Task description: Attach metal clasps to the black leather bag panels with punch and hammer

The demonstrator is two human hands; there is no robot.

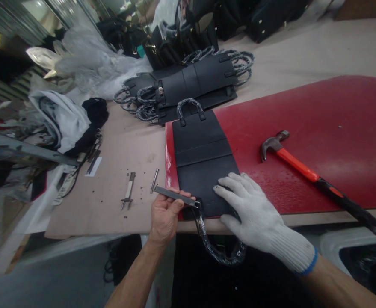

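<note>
My bare left hand (pixel 166 214) is closed around a flat metal punch (pixel 175 195), whose tip points right, close to the base of a plastic-wrapped handle (pixel 218 256). That handle hangs over the table's front edge from a black leather bag panel (pixel 203 158). A second wrapped handle (pixel 190 102) rises from the panel's far end. My right hand (pixel 252 209), in a white knit glove with a blue cuff, lies flat on the panel with fingers spread. A claw hammer (pixel 298 166) with an orange and black grip rests to the right of the glove.
Under the panel lies a red board (pixel 316 115). Left of it are a two-pronged metal tool (pixel 129 188) and a short metal rod (pixel 155 180). More black panels (pixel 194 77) are stacked behind, with black bags (pixel 181 40) and clear plastic (pixel 104 60) beyond.
</note>
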